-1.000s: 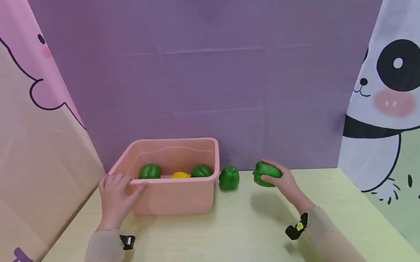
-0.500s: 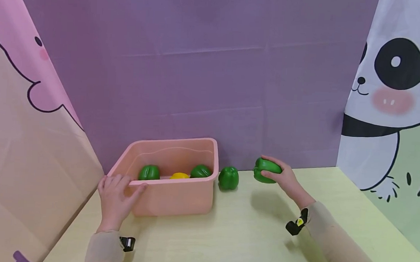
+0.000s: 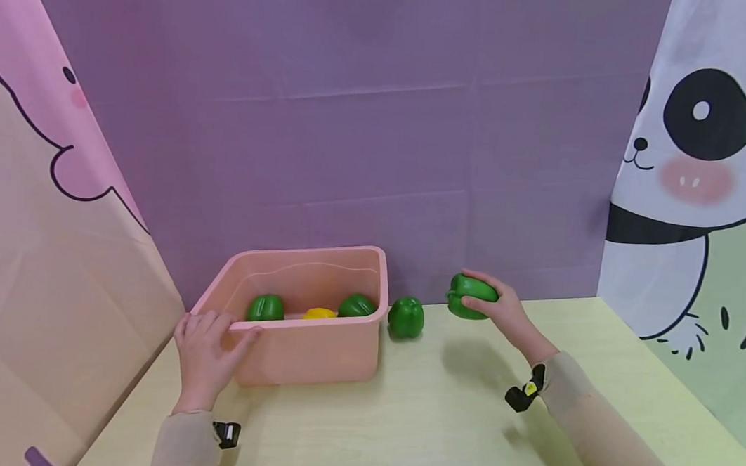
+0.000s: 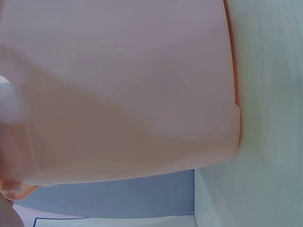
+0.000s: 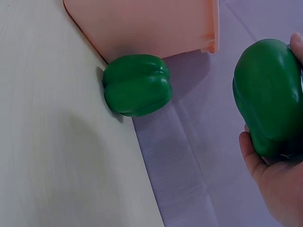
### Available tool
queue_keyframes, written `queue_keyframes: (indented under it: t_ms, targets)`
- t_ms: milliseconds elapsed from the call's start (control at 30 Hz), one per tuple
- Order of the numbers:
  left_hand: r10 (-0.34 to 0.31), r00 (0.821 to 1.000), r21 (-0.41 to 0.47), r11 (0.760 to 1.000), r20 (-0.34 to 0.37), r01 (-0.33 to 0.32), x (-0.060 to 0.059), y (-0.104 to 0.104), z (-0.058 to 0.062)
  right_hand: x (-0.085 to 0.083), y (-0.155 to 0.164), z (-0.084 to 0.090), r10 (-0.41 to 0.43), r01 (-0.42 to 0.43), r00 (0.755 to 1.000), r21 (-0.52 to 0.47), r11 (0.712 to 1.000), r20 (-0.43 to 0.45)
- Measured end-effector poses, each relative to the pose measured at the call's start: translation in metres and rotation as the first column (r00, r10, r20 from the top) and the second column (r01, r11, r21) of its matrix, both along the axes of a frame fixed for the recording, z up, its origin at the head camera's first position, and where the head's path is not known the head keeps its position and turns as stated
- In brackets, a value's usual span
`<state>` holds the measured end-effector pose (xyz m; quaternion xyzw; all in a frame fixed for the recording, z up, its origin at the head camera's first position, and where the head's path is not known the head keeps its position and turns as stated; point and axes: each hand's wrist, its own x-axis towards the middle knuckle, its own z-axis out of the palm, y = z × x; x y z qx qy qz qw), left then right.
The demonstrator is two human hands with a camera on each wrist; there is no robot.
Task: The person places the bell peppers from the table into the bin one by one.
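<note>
My right hand [image 3: 499, 304] holds a green bell pepper [image 3: 471, 296] above the table, thumb on the near side and fingers over the top. In the right wrist view the same pepper [image 5: 267, 94] is seen close up. A second green bell pepper [image 3: 406, 317] stands on the table against the bin's right side. The pink bin [image 3: 312, 353] has my left hand [image 3: 205, 351] gripping its front left rim, fingers over the edge and thumb along the front. Inside lie two green peppers or similar [image 3: 266, 307] and a yellow item [image 3: 319, 313], partly hidden by the front wall.
The pale wooden table [image 3: 363, 429] runs back to a purple cloth wall [image 3: 366, 120]. A panda-printed panel [image 3: 698, 180] stands on the right, and a beige and pink panel [image 3: 36, 257] on the left. The bin sits near the back wall.
My right hand has lifted the bell pepper slightly higher, and it drifts a little left over the last half second. The left hand and the bin stay in place.
</note>
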<state>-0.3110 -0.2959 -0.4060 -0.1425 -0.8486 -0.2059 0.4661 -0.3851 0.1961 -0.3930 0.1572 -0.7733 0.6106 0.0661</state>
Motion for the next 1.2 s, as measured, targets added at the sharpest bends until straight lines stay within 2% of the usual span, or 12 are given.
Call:
queue_keyframes:
  t_ms: [667, 1200]
  targets:
    - [-0.006, 1.0, 0.006, 1.0, -0.009, 0.006, -0.001, 0.0, -0.001, -0.001, -0.004, 0.019, 0.024, -0.024, 1.0, -0.001, 1.0, -0.015]
    - [-0.013, 1.0, 0.011, 1.0, -0.019, 0.013, -0.001, 0.0, -0.003, -0.011, -0.015, 0.026, 0.056, -0.056, 0.998, -0.014, 0.998, -0.011]
